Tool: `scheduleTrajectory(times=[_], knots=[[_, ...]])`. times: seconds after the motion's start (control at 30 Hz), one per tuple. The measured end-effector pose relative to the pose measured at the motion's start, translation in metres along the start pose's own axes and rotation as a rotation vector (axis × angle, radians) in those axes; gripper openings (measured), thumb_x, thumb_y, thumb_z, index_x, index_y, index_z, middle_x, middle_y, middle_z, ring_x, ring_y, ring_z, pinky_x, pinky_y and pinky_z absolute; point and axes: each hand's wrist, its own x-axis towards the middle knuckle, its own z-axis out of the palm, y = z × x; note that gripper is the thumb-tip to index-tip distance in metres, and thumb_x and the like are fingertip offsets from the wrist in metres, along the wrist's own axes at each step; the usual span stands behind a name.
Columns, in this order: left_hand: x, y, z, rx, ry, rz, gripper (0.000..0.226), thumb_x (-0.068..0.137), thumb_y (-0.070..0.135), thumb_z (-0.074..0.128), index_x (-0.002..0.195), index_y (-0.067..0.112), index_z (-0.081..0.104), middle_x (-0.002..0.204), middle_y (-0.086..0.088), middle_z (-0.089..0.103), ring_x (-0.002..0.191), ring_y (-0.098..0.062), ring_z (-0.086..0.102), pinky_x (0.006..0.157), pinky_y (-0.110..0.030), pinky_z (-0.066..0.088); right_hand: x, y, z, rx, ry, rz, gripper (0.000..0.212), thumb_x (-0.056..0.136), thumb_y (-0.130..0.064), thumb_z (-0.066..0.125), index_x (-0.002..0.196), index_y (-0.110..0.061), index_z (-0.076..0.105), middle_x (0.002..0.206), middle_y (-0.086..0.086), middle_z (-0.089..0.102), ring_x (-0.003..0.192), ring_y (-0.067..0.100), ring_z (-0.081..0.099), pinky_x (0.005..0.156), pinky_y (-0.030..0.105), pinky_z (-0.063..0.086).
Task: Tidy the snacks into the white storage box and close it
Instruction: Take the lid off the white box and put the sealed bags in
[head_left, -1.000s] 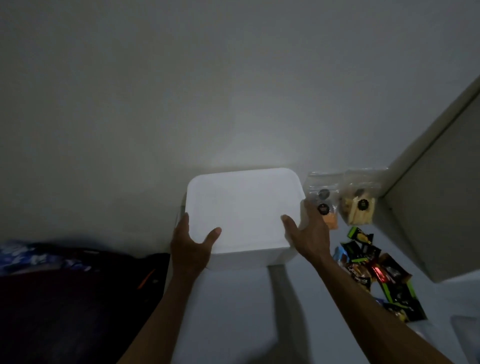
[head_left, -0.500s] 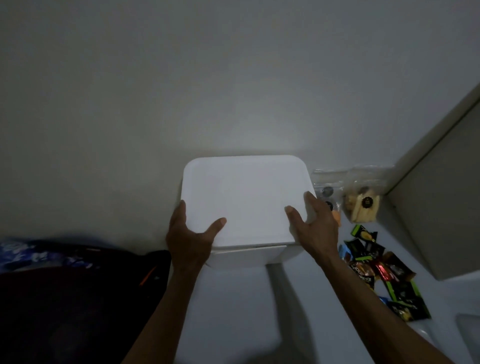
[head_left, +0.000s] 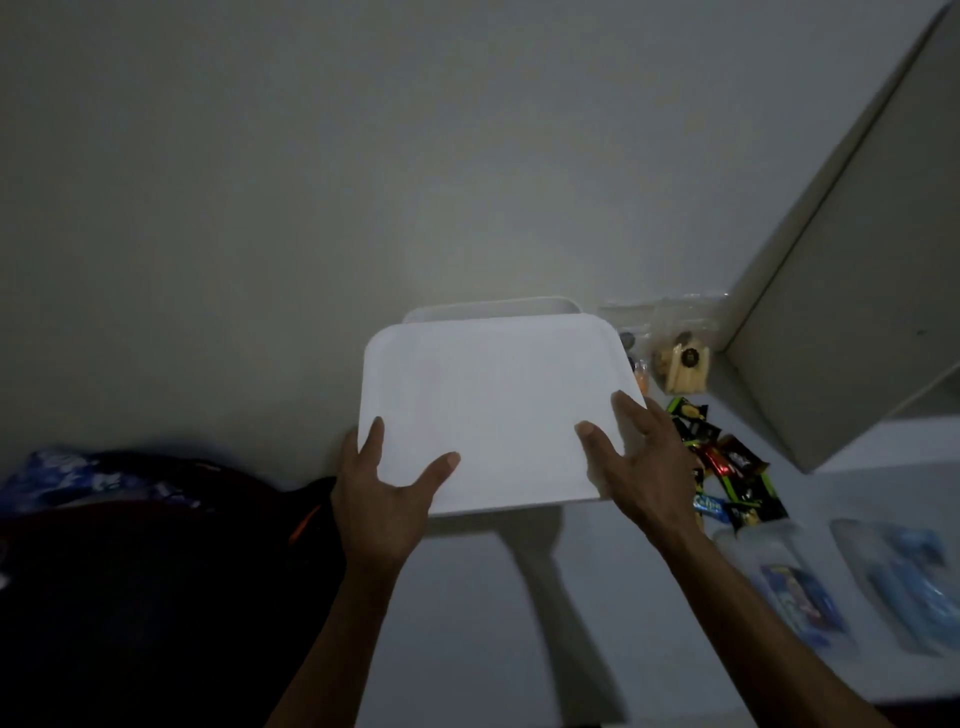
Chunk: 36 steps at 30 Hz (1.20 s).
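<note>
White plastic lid (head_left: 493, 410) fills mid-frame, held tilted above the white storage box (head_left: 491, 307) — only the box's far rim shows past the lid's top edge, so the inside and the rest of the box are hidden. Left hand (head_left: 382, 493) grips the lid's near-left corner, thumb on top, fingers along the left edge; the undersides of the fingers can't be seen. Right hand (head_left: 641, 462) grips the near-right corner, thumb and forefinger spread on top, remaining fingers wrapped past the edge out of sight. Scene is very dim, so detail is poor. Snacks sit outside the box on the white table (head_left: 467, 623), to the right: a clear bag of pale biscuits (head_left: 683, 364) near the wall, a second clear bag (head_left: 631, 345) mostly covered by the lid's right edge, and a pile of dark wrapped bars (head_left: 737, 478) with green, red and blue on them, partly behind the right hand — labels unreadable. Blurred clear packets with blue contents (head_left: 800, 597) lie at lower right, one cut by the frame edge. Beige panel (head_left: 841, 291) stands at an angle on the right, just beside the biscuits. Dark mass (head_left: 130, 597) at lower left, too dark to identify, with a blue patterned thing (head_left: 88, 475) peeking over it.
</note>
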Motion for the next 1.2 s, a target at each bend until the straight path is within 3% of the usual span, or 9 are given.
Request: scheduleTrajectory(times=[0.2,0.33,0.47,0.63,0.8,0.97,1.03,1.1,1.2], knots=[[-0.097,-0.031,-0.030,-0.078,0.008,0.047,0.100,0.051,0.048,0.087,0.137,0.009,0.054,0.141,-0.002,0.050,0.123,-0.008,0.049,0.102,-0.027,0.042,-0.101,0.033,-0.028,-0.006,-0.025,0.082,0.065,0.083,-0.054,0.069,0.139,-0.025,0.053,0.153,0.002,0.040,0.141,0.021,0.037,0.112,0.045,0.036],[-0.137,-0.063,-0.030,-0.002,-0.031,-0.014,0.102,0.051,0.052,0.085,0.136,0.007,0.054,0.144,-0.007,0.049,0.127,-0.015,0.050,0.102,-0.029,0.042,-0.142,0.066,-0.026,-0.004,-0.078,0.165,0.065,0.082,-0.053,0.070,0.139,-0.026,0.054,0.152,-0.003,0.042,0.141,0.014,0.035,0.109,0.029,0.028],[-0.145,-0.091,-0.019,0.104,-0.119,-0.119,0.100,0.057,0.047,0.089,0.141,0.011,0.050,0.148,-0.010,0.045,0.133,-0.025,0.045,0.104,-0.030,0.037,-0.154,0.097,-0.007,-0.013,-0.131,0.243,0.067,0.081,-0.053,0.071,0.139,-0.024,0.054,0.152,0.001,0.042,0.141,0.017,0.035,0.114,0.036,0.029],[-0.127,-0.127,0.008,0.199,-0.188,-0.237,0.098,0.063,0.053,0.084,0.146,0.021,0.042,0.156,-0.004,0.033,0.140,-0.023,0.034,0.112,-0.036,0.029,-0.140,0.132,0.030,-0.002,-0.168,0.292,0.067,0.082,-0.048,0.073,0.140,-0.021,0.053,0.153,0.003,0.041,0.141,0.018,0.037,0.108,0.024,0.024],[-0.116,-0.169,0.044,0.206,-0.232,-0.303,0.101,0.061,0.053,0.085,0.147,0.025,0.041,0.158,0.000,0.027,0.143,-0.021,0.030,0.116,-0.037,0.027,-0.126,0.176,0.065,0.006,-0.169,0.330,0.071,0.081,-0.049,0.073,0.143,-0.022,0.049,0.154,0.001,0.039,0.142,0.016,0.035,0.108,0.023,0.023],[-0.117,-0.188,0.068,0.258,-0.220,-0.288,0.105,0.061,0.055,0.084,0.149,0.026,0.036,0.159,0.002,0.023,0.145,-0.019,0.023,0.115,-0.034,0.024,-0.121,0.205,0.079,-0.103,-0.147,0.228,0.074,0.080,-0.057,0.070,0.139,-0.016,0.053,0.147,0.009,0.048,0.138,0.023,0.042,0.110,0.032,0.028],[-0.117,-0.191,0.073,0.282,-0.215,-0.281,0.106,0.062,0.056,0.083,0.150,0.026,0.033,0.159,0.002,0.020,0.145,-0.018,0.020,0.116,-0.033,0.022,-0.120,0.212,0.085,-0.160,-0.134,0.179,0.075,0.080,-0.063,0.063,0.137,-0.015,0.055,0.142,0.011,0.053,0.134,0.027,0.046,0.112,0.042,0.034],[-0.117,-0.195,0.076,0.316,-0.209,-0.267,0.106,0.063,0.060,0.080,0.151,0.028,0.030,0.160,0.002,0.018,0.146,-0.019,0.016,0.119,-0.036,0.021,-0.118,0.219,0.090,-0.214,-0.127,0.158,0.074,0.081,-0.065,0.059,0.135,-0.016,0.056,0.138,0.011,0.055,0.130,0.028,0.050,0.104,0.053,0.042],[-0.122,-0.203,0.079,0.408,-0.216,-0.234,0.106,0.066,0.068,0.072,0.153,0.029,0.024,0.161,0.004,0.014,0.147,-0.019,0.010,0.120,-0.042,0.018,-0.118,0.231,0.094,-0.288,-0.135,0.114,0.070,0.083,-0.067,0.055,0.133,-0.018,0.053,0.134,0.011,0.054,0.125,0.029,0.052,0.095,0.055,0.046]])
